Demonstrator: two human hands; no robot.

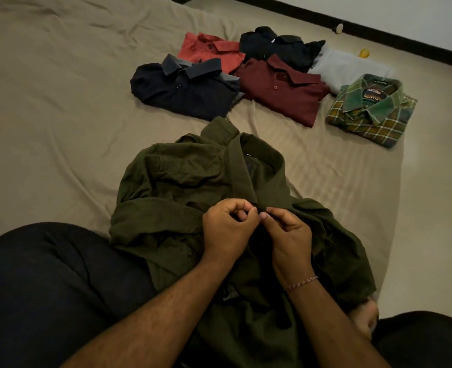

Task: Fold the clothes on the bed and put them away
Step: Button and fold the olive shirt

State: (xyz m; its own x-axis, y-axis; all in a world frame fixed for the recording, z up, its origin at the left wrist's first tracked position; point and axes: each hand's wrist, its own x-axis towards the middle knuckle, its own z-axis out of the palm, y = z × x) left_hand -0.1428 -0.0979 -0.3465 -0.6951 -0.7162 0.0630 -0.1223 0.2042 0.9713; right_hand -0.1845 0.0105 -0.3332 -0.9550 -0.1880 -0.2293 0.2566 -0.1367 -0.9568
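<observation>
Below the collar, both hands' fingers [247, 211] pinch the olive shirt [182, 179] (plaid shirt's [370, 112] label unreadable).

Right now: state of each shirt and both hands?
olive shirt: unfolded, rumpled
left hand: pinching olive shirt below collar
right hand: pinching the same spot
navy shirt: folded
maroon shirt: folded
plaid shirt: folded
</observation>
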